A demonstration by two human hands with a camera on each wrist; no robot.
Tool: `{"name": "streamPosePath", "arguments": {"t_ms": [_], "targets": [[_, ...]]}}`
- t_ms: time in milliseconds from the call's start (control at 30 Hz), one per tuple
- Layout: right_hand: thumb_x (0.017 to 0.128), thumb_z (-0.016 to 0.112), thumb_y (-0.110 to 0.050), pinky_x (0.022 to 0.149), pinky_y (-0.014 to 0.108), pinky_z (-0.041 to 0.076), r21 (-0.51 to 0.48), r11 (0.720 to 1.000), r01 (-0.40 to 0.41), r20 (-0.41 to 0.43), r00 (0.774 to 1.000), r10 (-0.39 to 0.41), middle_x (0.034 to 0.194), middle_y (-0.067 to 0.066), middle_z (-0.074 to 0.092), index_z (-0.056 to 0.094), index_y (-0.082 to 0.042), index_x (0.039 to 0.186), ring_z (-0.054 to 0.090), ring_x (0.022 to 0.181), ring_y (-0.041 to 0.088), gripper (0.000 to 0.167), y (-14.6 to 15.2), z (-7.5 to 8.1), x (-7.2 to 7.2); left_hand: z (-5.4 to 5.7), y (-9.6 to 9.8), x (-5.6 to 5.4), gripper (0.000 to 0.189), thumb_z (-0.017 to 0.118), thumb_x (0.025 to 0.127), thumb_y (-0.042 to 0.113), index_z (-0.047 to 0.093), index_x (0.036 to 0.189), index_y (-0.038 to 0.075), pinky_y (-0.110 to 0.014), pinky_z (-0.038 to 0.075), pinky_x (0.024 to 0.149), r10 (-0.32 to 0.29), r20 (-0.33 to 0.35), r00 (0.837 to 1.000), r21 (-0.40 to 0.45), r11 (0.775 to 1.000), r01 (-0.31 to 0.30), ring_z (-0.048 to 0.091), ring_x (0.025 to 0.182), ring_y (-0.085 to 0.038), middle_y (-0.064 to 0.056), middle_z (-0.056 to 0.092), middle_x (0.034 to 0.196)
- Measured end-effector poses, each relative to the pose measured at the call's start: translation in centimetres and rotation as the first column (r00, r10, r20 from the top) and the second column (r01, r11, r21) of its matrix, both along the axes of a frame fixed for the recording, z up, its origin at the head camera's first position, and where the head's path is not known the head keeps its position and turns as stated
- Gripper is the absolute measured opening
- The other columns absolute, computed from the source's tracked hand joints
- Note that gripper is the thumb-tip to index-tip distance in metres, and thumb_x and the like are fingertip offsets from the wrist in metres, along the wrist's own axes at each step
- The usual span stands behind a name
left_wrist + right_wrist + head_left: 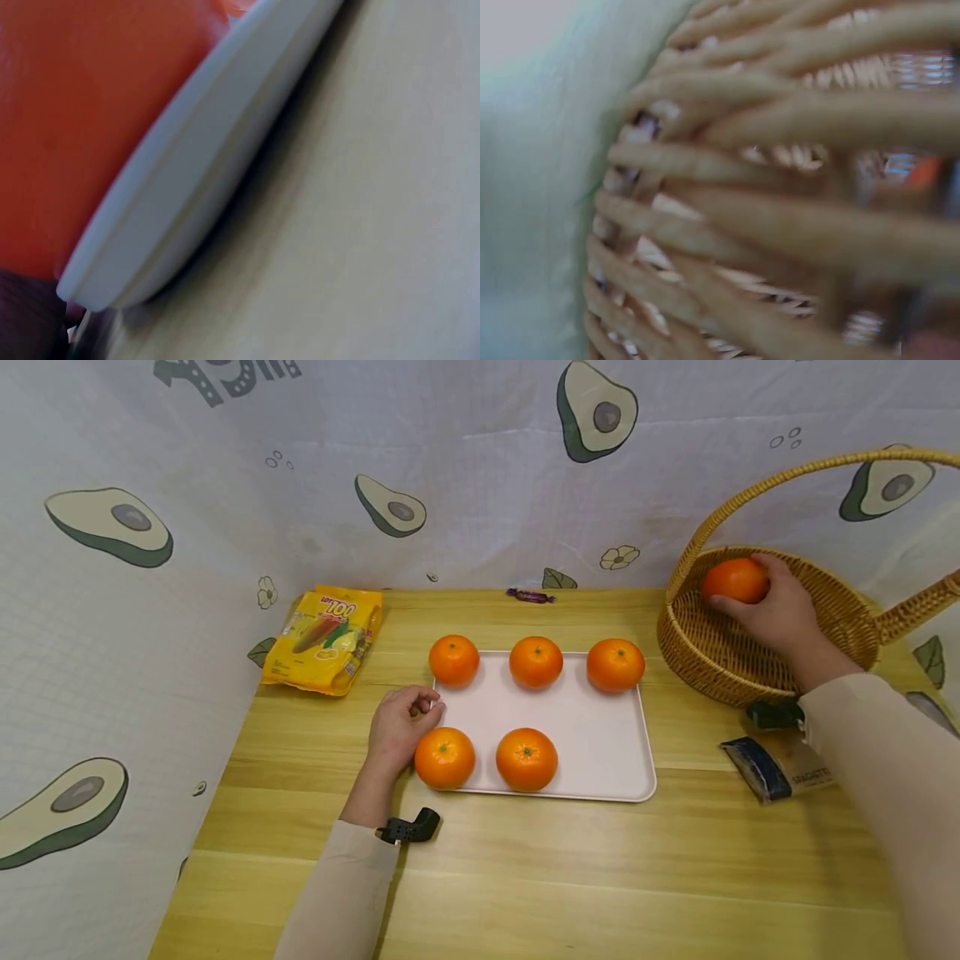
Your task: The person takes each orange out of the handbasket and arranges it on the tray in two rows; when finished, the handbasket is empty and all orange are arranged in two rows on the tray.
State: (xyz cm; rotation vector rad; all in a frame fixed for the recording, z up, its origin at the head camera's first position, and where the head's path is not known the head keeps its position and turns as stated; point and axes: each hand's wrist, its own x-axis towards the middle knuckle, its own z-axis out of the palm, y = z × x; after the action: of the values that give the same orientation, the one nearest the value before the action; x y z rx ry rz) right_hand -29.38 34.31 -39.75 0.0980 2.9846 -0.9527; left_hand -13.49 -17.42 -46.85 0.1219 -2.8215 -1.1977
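A pale pink tray (600, 735) lies on the table with several oranges on it, three along its far edge and the others along its near edge. My left hand (399, 731) pinches the tray's left rim with curled fingers, close beside the near-left orange (445, 758). That tray's edge (202, 157) and an orange (90, 112) fill much of the left wrist view. Inside the wicker basket (697, 652), my right hand (783, 610) grips another orange (735, 581). The basket weave (742, 187) blocks most of the right wrist view.
A yellow candy bag (324, 639) lies at the left, and a purple-wrapped candy (531, 597) near the back edge. Under the right forearm, a spaghetti packet (765, 768) is partly covered. The basket's tall handle (750, 493) arches above it. A patterned cloth (465, 468) hangs behind.
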Motion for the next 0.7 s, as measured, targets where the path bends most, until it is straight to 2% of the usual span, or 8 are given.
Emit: {"name": "streamPosePath", "arguments": {"t_ms": [233,433,633,700], "targets": [[0.097,0.063,-0.046,0.105,0.078,0.030,0.003,1.000,-0.025,-0.072,0.997,0.025,0.161,0.035,0.022,0.013,-0.012,0.164,0.030,0.138,0.061,0.090,-0.5,0.8,0.7,0.0,0.0,0.1,0.017,0.075,0.093,0.028,0.072,0.103,0.014,-0.032,0.041,0.081,-0.001,-0.003,1.000,-0.001,1.000,0.001,0.052,0.092,-0.021,-0.002,0.064,0.091],[0.096,0.065,-0.044,0.101,0.077,0.034,-0.013,0.999,-0.037,-0.108,0.993,0.035,0.160,0.035,0.023,0.017,-0.015,0.164,0.033,0.136,0.059,0.089,-1.3,1.9,2.1,0.0,0.1,0.1,0.017,0.074,0.094,0.028,0.072,0.104,0.015,-0.033,0.042,0.082,0.006,0.013,1.000,0.000,1.000,-0.006,0.052,0.093,-0.021,-0.002,0.064,0.092],[0.094,0.067,-0.048,0.100,0.069,0.037,-0.043,0.999,-0.001,-0.084,0.996,-0.003,0.162,0.029,0.024,0.016,-0.016,0.164,0.038,0.133,0.053,0.093,-1.8,3.2,3.9,0.1,0.2,0.1,0.018,0.074,0.094,0.028,0.072,0.106,0.015,-0.032,0.041,0.082,0.015,0.033,0.999,-0.002,1.000,-0.015,0.052,0.093,-0.022,-0.002,0.064,0.092],[0.093,0.068,-0.049,0.099,0.059,0.041,-0.057,0.998,0.020,-0.075,0.997,-0.025,0.162,0.026,0.026,0.017,-0.017,0.164,0.039,0.133,0.049,0.094,-1.9,3.7,4.6,0.1,0.2,0.1,0.018,0.075,0.093,0.028,0.072,0.106,0.015,-0.032,0.041,0.082,0.014,0.032,0.999,-0.002,1.000,-0.014,0.052,0.093,-0.021,-0.002,0.064,0.092]]}}
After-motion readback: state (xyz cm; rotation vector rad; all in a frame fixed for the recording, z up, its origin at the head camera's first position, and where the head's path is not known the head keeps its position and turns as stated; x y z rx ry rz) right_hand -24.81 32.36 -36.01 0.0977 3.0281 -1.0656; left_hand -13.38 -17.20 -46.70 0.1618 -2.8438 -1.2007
